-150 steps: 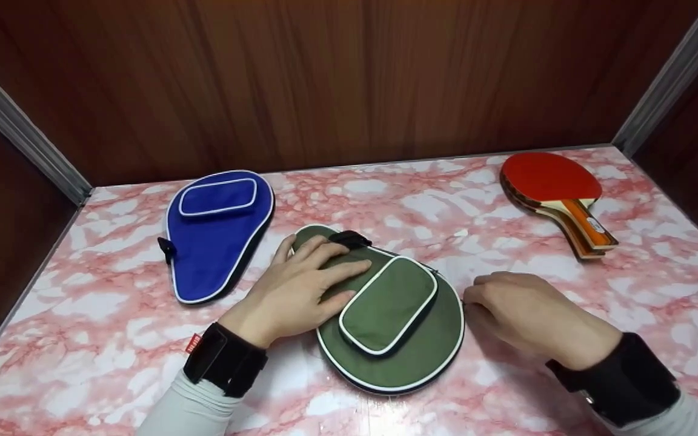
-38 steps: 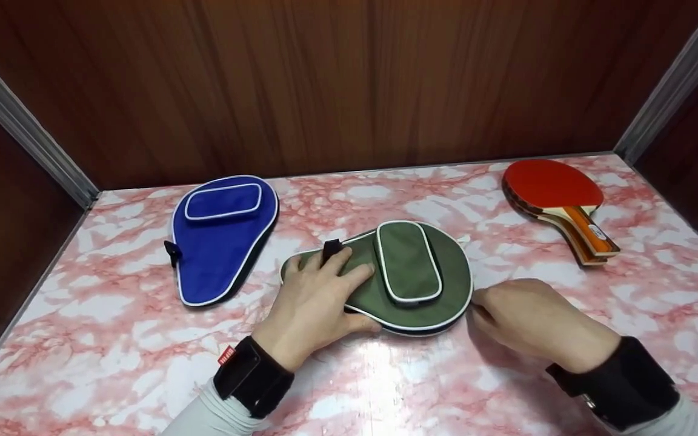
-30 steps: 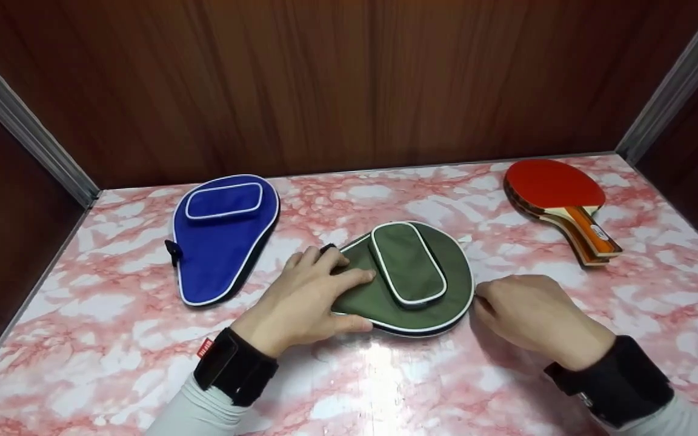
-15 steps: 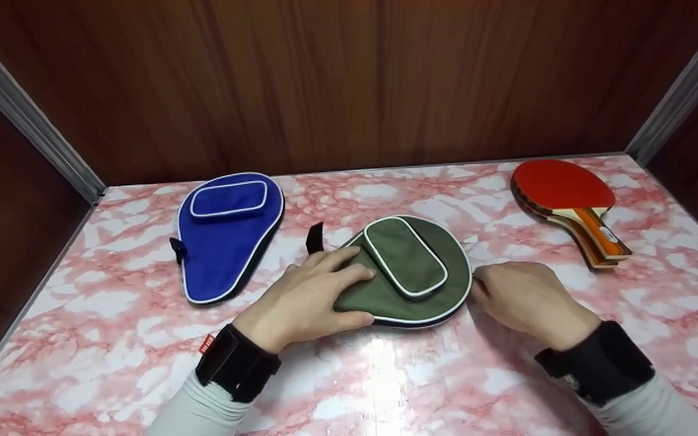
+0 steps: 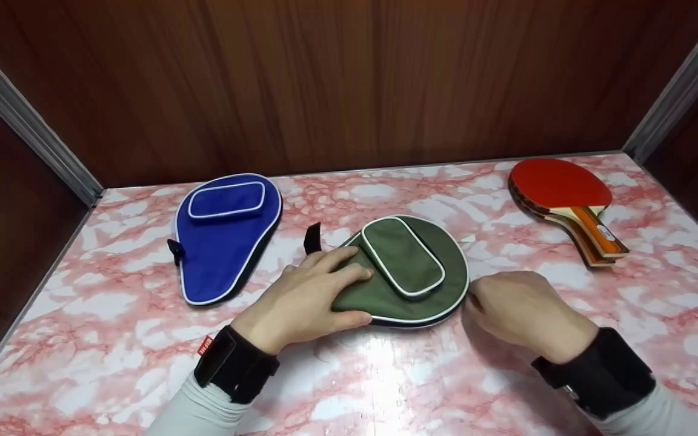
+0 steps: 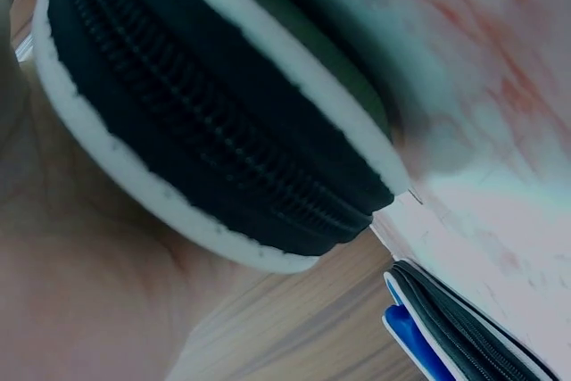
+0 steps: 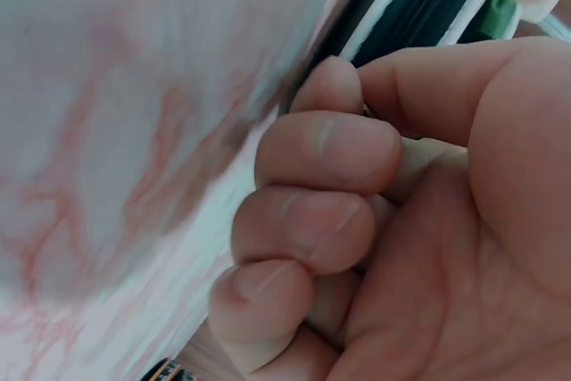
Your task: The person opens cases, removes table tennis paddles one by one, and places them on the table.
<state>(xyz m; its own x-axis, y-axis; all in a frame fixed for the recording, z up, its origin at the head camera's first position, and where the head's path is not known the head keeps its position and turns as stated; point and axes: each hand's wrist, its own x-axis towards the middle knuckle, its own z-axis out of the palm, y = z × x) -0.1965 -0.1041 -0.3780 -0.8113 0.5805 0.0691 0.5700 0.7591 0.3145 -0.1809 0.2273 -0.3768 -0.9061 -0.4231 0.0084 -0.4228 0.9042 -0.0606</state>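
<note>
An olive-green table tennis bat case [image 5: 409,306] with white piping and a raised pocket lies mid-table, its round end to the right. My left hand [image 5: 303,300] rests over the narrow end with fingers spread on top and thumb along the near edge. The left wrist view shows that end's black zip [image 6: 214,122] against the palm. A black strap [image 5: 312,238] sticks up behind the knuckles. At the case's right rim, my right hand [image 5: 521,312] pinches the zip pull between thumb and forefinger, the other fingers curled. The pull is mostly hidden by the fingertips.
A blue bat case [image 5: 219,248] lies at the left, its black strap toward the left side. Two table tennis bats [image 5: 561,184], red side up, are stacked at the back right. Dark wooden panels [image 5: 349,85] enclose the pink marbled table [image 5: 113,363].
Over five seconds the green case has turned anticlockwise under my left hand, its round end swinging away from me. My right hand stays at the rim and has lately shifted slightly nearer.
</note>
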